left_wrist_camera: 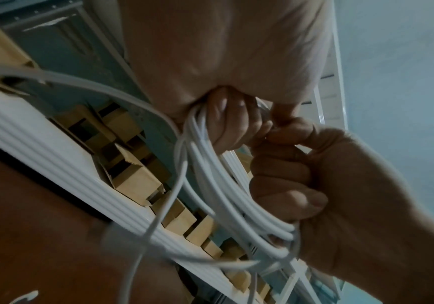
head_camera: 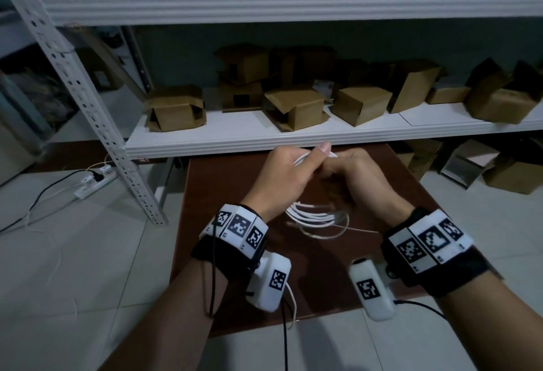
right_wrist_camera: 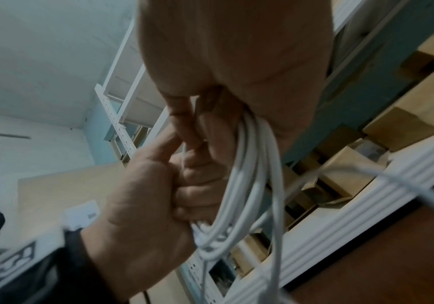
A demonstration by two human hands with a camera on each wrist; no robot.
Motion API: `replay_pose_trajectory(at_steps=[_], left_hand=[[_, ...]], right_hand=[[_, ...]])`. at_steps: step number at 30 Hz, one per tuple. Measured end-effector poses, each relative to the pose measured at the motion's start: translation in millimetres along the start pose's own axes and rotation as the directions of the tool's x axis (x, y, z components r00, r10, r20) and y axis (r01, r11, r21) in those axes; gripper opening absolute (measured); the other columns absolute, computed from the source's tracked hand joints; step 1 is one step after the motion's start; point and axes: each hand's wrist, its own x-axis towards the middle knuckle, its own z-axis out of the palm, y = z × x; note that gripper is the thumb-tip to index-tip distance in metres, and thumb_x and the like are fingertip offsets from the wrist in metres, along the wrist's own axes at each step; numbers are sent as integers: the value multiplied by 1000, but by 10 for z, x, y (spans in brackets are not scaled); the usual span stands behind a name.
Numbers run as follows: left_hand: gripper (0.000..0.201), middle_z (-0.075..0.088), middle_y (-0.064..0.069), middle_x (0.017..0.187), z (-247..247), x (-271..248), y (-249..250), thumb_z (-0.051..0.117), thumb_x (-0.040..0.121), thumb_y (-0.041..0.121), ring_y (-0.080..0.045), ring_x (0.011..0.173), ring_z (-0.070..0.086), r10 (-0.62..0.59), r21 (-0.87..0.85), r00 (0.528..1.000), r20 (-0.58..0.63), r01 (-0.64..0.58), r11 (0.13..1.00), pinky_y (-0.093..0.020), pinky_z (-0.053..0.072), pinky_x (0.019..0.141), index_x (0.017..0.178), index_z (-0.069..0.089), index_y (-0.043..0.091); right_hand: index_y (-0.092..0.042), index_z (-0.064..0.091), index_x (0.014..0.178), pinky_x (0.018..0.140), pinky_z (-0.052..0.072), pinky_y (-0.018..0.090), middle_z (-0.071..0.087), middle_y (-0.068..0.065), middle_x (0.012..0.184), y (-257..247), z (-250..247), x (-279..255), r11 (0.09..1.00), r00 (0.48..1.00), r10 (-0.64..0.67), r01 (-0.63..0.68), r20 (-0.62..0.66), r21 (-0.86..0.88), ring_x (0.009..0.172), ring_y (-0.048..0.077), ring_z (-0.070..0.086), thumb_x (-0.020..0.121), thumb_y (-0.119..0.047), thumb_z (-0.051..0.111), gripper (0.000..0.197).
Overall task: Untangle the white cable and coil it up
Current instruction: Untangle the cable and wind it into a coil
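Note:
The white cable (head_camera: 316,217) hangs in several loops above the brown table (head_camera: 293,267). My left hand (head_camera: 289,169) grips the top of the bundle, thumb raised. Close beside it, my right hand (head_camera: 360,175) has its fingers curled round the same bundle. In the left wrist view the coil (left_wrist_camera: 223,185) runs from my left fingers (left_wrist_camera: 226,125) down into the right hand (left_wrist_camera: 314,185), and a loose strand (left_wrist_camera: 158,216) swings out to the left. The right wrist view shows the loops (right_wrist_camera: 252,185) held between my right hand (right_wrist_camera: 236,61) and my left hand (right_wrist_camera: 145,195).
A white shelf (head_camera: 293,135) with several cardboard boxes (head_camera: 293,106) runs just beyond the table. A perforated metal upright (head_camera: 97,114) stands at the left. A power strip (head_camera: 94,182) with leads lies on the tiled floor. More boxes (head_camera: 514,176) sit on the floor at right.

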Motion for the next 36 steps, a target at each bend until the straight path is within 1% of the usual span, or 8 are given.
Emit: replay_pose_trajectory(at_steps=[6,9,11,18,21,25,30,36], left_hand=[[56,61,-16,73,-68,1,-43,71,97,41,-16,65,56,38,-135,996,81,-27,990,-33,48,58,102,68,-14],[43,72,-32,99,-74,-26,-33,86,87,24,-28,86,66,59,-127,991,117,-44,991,-58,57,81,117,72,-3],[52,70,-17,88,-112,-16,-67,94,77,27,-20,79,60,50,-85,992,118,-41,996,-49,54,73,118,73,2],[67,68,12,117,-284,34,-334,99,71,25,-7,114,66,-101,450,972,213,-6,893,-34,53,106,130,66,23],[19,69,5,103,-387,47,-537,78,91,14,-20,103,68,-129,659,970,208,-41,751,-47,54,98,106,73,25],[23,77,11,77,-476,-2,-593,72,95,11,-10,60,72,-243,642,964,105,121,757,-35,62,76,82,70,30],[14,77,-6,68,-86,-90,-447,54,111,30,-18,39,57,-408,257,879,245,347,902,-26,43,46,110,58,16],[47,61,-17,56,155,-164,-338,34,102,2,-11,33,44,-480,-130,654,585,659,741,-15,33,34,138,64,3]], right_hand=[[-3,63,56,40,35,23,50,0,40,-5,15,-15,986,984,-71,94,-162,136,32,14,43,88,5,49,36],[18,66,79,45,46,27,69,28,67,5,-8,28,970,974,-87,131,-210,206,52,30,62,86,3,55,20],[26,57,83,52,47,39,61,46,77,47,-4,56,956,967,-84,147,-241,255,60,40,56,80,-2,60,28],[-22,37,58,42,21,22,23,-2,52,-98,-211,127,865,944,-81,226,-319,448,43,13,17,85,-3,51,36],[-26,33,55,42,18,22,19,-4,53,-137,-308,149,835,941,-72,238,-331,496,44,12,14,89,-4,49,44],[-27,31,54,41,18,22,16,-6,53,-141,-399,163,802,934,-56,253,-352,542,45,12,11,87,-6,50,44],[-26,31,56,43,17,24,15,-5,54,-129,-382,164,792,939,-43,240,-341,561,45,12,11,89,-5,49,44],[-27,33,51,41,19,23,17,-6,52,-126,-350,184,779,944,-70,254,-323,573,44,12,13,88,-8,50,45]])
